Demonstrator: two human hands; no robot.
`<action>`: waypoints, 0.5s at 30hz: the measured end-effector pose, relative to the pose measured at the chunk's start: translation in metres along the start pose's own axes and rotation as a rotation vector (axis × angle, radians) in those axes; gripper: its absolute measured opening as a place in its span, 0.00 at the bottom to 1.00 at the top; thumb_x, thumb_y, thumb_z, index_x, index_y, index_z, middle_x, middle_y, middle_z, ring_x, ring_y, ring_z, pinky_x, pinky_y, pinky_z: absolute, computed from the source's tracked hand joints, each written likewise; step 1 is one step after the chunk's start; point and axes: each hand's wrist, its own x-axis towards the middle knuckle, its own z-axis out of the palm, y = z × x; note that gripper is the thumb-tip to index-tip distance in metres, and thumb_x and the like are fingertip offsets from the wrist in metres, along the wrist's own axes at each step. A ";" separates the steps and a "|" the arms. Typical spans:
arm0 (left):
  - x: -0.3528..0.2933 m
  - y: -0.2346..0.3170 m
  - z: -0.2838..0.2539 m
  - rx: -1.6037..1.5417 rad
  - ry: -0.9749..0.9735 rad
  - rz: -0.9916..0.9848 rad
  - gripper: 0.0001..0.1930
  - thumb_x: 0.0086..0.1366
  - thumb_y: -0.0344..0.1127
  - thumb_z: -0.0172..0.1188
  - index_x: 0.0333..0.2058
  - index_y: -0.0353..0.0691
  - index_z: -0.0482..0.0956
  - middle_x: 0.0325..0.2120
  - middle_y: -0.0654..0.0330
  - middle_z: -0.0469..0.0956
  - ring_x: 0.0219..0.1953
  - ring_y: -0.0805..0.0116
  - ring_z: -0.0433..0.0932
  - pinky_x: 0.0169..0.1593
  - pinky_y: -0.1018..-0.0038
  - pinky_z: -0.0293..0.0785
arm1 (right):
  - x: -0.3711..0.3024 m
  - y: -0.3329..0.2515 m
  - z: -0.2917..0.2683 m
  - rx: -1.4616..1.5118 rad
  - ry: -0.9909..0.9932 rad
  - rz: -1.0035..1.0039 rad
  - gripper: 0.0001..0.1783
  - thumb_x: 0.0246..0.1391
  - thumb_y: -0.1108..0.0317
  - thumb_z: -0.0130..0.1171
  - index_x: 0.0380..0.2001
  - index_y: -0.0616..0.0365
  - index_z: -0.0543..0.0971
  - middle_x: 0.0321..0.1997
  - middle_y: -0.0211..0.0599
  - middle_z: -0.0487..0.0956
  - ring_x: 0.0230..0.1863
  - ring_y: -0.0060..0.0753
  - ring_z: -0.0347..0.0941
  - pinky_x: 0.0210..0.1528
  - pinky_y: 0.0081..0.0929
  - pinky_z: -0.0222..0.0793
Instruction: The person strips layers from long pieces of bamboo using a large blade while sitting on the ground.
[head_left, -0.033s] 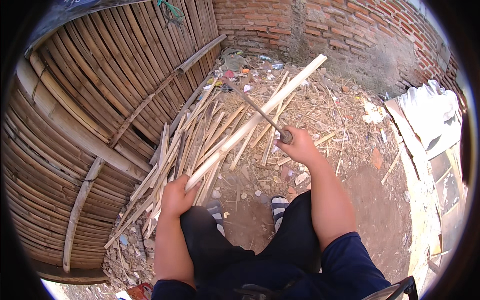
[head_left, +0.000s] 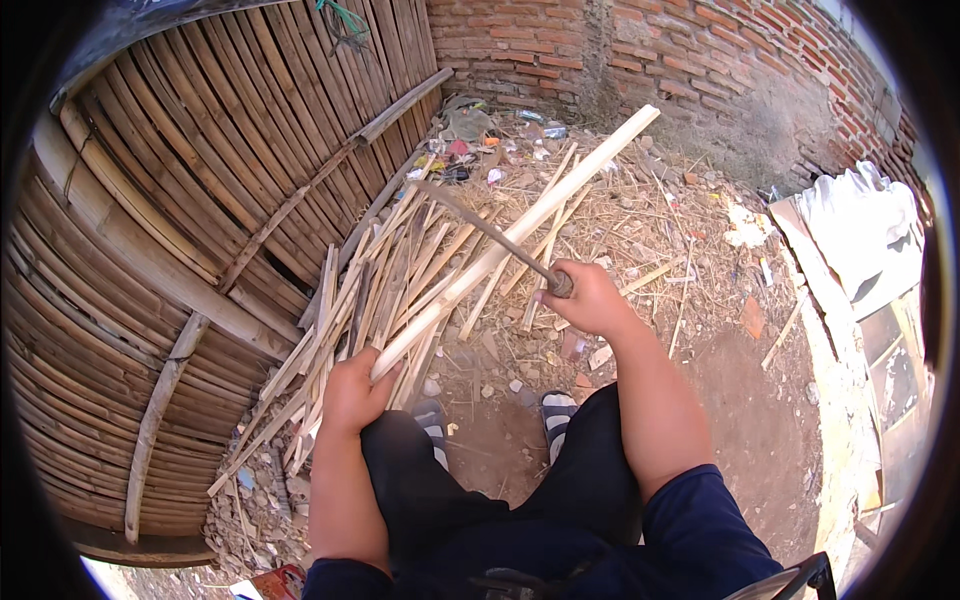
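My left hand (head_left: 353, 392) is closed round the near end of a long pale wooden strip (head_left: 585, 172), just above my left knee. The strip slants away up to the right, its far end raised toward the brick wall. In my right hand (head_left: 592, 298) is the rounded handle of a machete (head_left: 488, 229). Its long dark blade points away to the left and crosses the strip near the middle, seemingly on or just over the wood; I cannot tell whether they touch. Beneath the strip lies a loose pile of thin wooden strips (head_left: 372, 290).
A bamboo slat wall (head_left: 190, 150) stands at the left, a brick wall (head_left: 690, 50) at the back. Litter (head_left: 470, 130) and straw cover the ground between them. White sheeting (head_left: 862, 225) lies at the right. My striped footwear (head_left: 557, 420) is on bare dirt.
My right hand has shifted slightly left and toward me, and the blade has slid left along with it. The far end of the strip has risen a little. My left hand stays put.
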 end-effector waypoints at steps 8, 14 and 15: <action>-0.003 0.007 0.008 0.059 0.002 -0.004 0.15 0.63 0.43 0.69 0.33 0.36 0.78 0.23 0.42 0.79 0.30 0.37 0.80 0.33 0.53 0.74 | -0.005 0.002 -0.014 -0.047 -0.194 -0.058 0.19 0.48 0.54 0.76 0.35 0.56 0.83 0.28 0.44 0.82 0.33 0.48 0.80 0.37 0.41 0.73; -0.003 -0.002 0.008 0.112 -0.024 -0.011 0.15 0.63 0.43 0.68 0.33 0.36 0.78 0.24 0.42 0.80 0.31 0.37 0.81 0.33 0.53 0.74 | -0.006 -0.011 -0.006 -0.262 -0.142 -0.121 0.18 0.50 0.55 0.73 0.39 0.54 0.82 0.31 0.48 0.83 0.38 0.56 0.81 0.41 0.49 0.75; -0.002 -0.003 0.009 0.118 -0.031 -0.015 0.15 0.63 0.43 0.68 0.33 0.36 0.78 0.24 0.42 0.80 0.31 0.37 0.81 0.33 0.52 0.74 | -0.011 -0.021 0.003 -0.294 -0.172 -0.137 0.17 0.50 0.55 0.72 0.38 0.53 0.81 0.31 0.48 0.83 0.39 0.57 0.81 0.42 0.51 0.75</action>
